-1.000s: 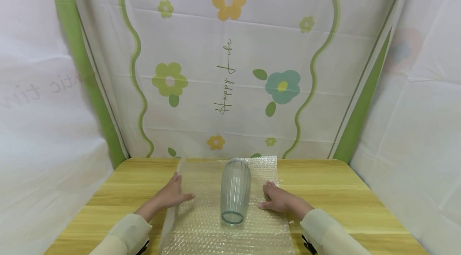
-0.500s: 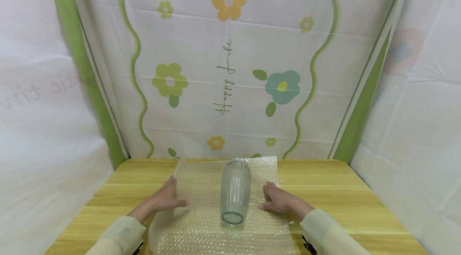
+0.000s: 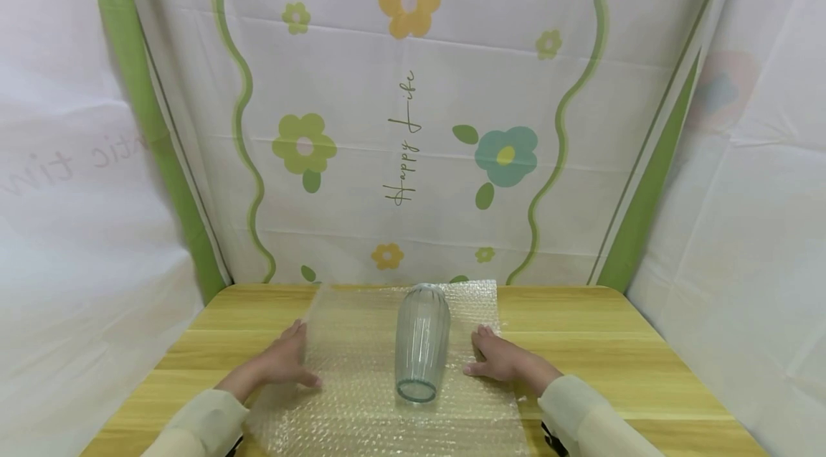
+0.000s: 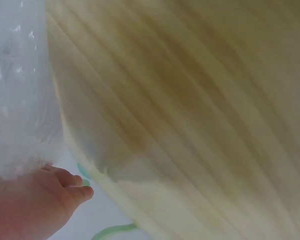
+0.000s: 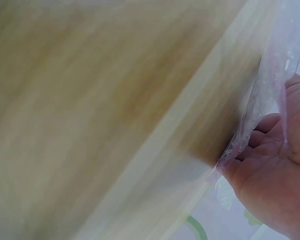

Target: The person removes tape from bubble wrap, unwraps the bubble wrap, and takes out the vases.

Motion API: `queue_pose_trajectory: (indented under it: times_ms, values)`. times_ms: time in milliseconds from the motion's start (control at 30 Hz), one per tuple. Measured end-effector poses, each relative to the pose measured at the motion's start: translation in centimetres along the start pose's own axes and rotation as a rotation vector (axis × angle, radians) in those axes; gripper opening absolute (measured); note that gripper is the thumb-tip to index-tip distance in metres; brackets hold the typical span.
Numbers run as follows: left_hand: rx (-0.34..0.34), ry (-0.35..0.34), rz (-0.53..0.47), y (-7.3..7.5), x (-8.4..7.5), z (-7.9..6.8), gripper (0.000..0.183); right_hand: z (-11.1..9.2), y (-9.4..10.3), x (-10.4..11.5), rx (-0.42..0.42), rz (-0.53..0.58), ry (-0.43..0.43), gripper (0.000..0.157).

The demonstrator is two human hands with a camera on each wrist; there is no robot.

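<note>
A clear ribbed glass vase [image 3: 422,342] lies on its side on a sheet of bubble wrap [image 3: 368,414], its base toward me. At the sheet's left edge is my left hand [image 3: 284,360], thumb spread out over the wrap and fingers pointing away. The left wrist view shows that hand [image 4: 35,202] with fingers extended beside the plastic. My right hand [image 3: 497,356] rests on the sheet's right edge, apart from the vase. In the right wrist view the wrap [image 5: 255,110] runs against the palm and bent fingers of this hand [image 5: 275,170].
The wrap lies on a wood-grain table [image 3: 581,349] with rounded far corners. Behind it hangs a white fabric backdrop [image 3: 361,84] with printed flowers. White fabric walls, one on the left [image 3: 77,227] and one on the right [image 3: 742,249], flank the table.
My left hand has moved left and toward me, and the sheet's left edge has spread outward and down with it. The right hand and the vase have stayed in place.
</note>
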State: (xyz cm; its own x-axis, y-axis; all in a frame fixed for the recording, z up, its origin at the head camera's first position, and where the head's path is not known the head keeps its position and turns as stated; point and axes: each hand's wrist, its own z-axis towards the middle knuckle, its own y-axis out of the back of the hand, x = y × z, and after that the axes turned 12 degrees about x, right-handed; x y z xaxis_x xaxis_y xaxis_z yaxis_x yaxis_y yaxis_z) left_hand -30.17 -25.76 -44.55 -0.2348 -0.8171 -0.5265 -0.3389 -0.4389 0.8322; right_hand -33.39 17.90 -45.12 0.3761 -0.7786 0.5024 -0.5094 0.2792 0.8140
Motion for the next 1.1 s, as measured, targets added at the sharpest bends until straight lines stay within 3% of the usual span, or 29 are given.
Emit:
queue_pose_trajectory:
  times_ms: [600, 1100]
  values:
    - [0.063, 0.048, 0.123, 0.3, 1.0, -0.4, 0.122, 0.1, 0.0, -0.1, -0.003, -0.003, -0.009, 0.080]
    - [0.134, 0.019, 0.187, 0.5, -0.9, -0.8, 0.096, 0.0, 0.1, 0.1, 0.010, -0.007, -0.011, 0.080]
